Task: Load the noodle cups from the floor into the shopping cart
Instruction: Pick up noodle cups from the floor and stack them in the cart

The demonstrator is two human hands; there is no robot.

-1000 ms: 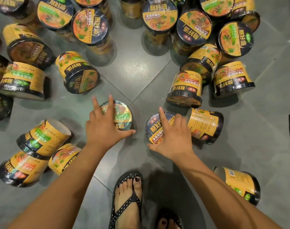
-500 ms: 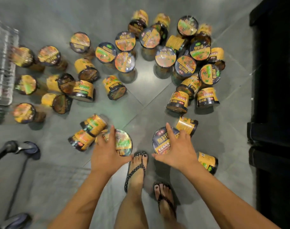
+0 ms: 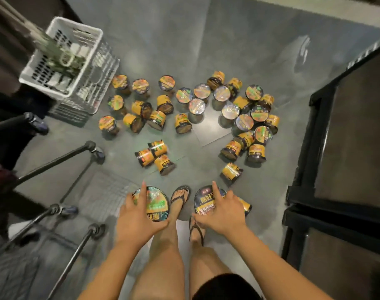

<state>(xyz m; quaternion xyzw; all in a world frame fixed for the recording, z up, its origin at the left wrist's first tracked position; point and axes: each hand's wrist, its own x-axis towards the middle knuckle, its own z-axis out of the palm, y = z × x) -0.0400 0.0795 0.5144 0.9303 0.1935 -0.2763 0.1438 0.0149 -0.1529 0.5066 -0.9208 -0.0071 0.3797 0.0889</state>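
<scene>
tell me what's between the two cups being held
Head view: a sandalled foot on the grey floor shows between the left cup and the right cup.

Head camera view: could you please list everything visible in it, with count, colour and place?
loose noodle cups: roughly thirty, yellow and black, scattered on the grey floor
held noodle cups: two, same colours, one per hand
shopping cart: one, dark metal, lower left
crate: one, white, upper left
cabinet: one, black, right
feet: two, black sandals, between the held cups
left hand, right hand: each gripping a cup
</scene>
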